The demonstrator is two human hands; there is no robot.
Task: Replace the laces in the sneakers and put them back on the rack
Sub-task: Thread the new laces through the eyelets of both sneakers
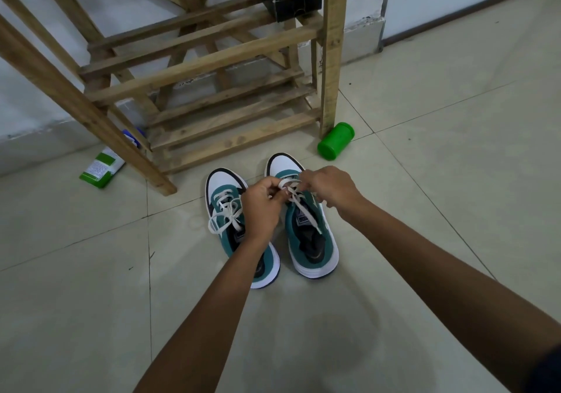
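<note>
Both hands, left hand [263, 203] and right hand [328, 189], pinch the lace [293, 194] just above the right sneaker [306, 232], which lies lengthwise away from them.

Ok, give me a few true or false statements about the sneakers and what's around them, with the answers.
1. Both hands, left hand and right hand, pinch the white lace of the right sneaker. True.
2. The left sneaker has no lace. False: it is laced with a bow.
3. The sneakers sit on the rack. False: they stand on the floor.
4. A green container lies by the rack's leg. True.
</note>
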